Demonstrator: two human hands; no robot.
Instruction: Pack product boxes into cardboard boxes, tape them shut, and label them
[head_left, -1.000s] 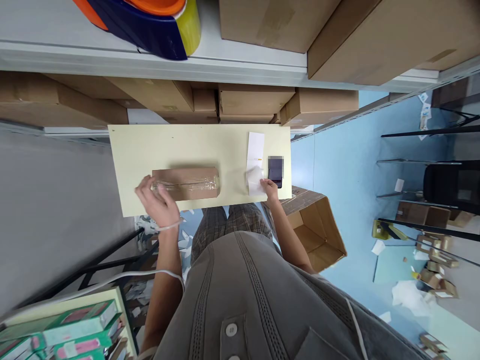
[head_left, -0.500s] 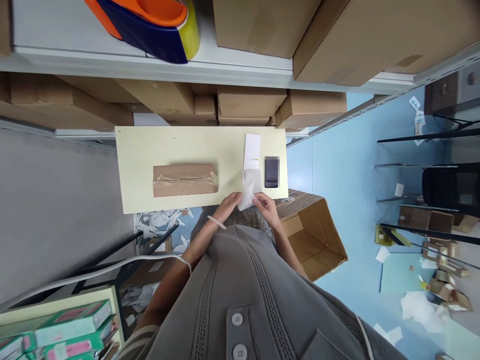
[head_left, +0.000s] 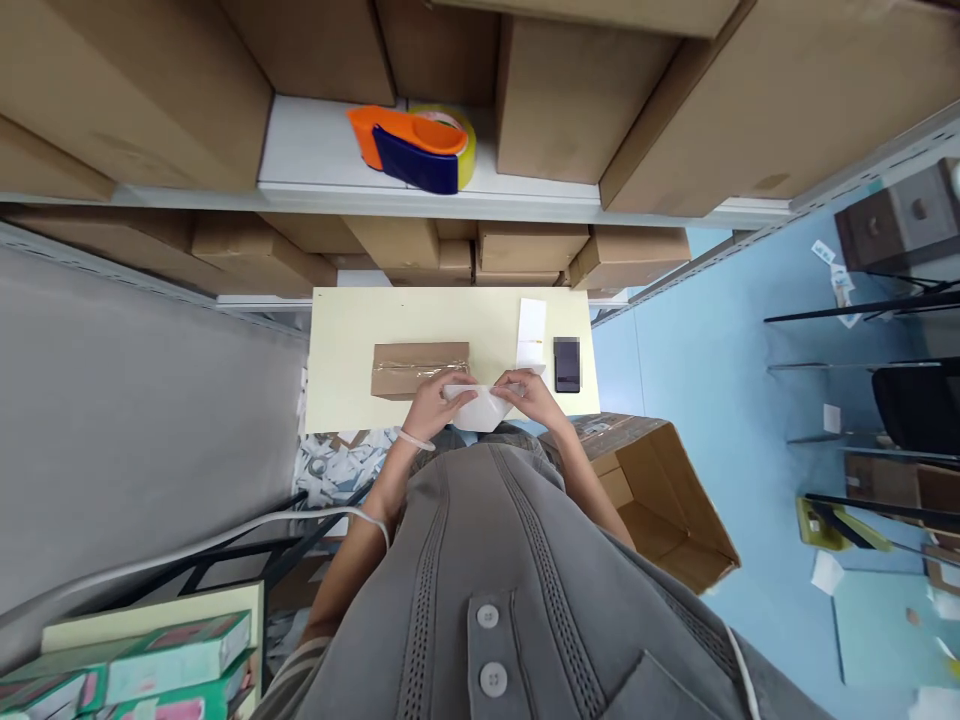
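The left hand [head_left: 435, 405] and right hand [head_left: 531, 398] were close together at the near edge of the table [head_left: 341, 325], each pinching the white sheet [head_left: 477, 412] between thumb and fingers. The left had its left end, the right its upper right part, so the sheet hung between them, its lower edge over the person's lap. Neither hand was spread wide; both were drawn in narrow on the thin material (whether it was paper or film was hard to tell). A pale band [head_left: 415, 440] circled the left wrist.

Just beyond the left hand lay the box [head_left: 420, 368], brown, with shiny tape along its top; the fingers overlapped its near right corner in the view, and whether they touched it could not be told. Past the right hand a white strip [head_left: 532, 325] lay lengthwise away from the person, with a small yellow mark on it. The phone [head_left: 567, 365] lay dark and flat to the right of the strip, apart from it, near the table's right edge.

An open carton [head_left: 660, 500] stood by the right arm, its inside showing. Above the table, a shelf [head_left: 540, 197] bore an orange and blue tape dispenser [head_left: 420, 150] between brown boxes.
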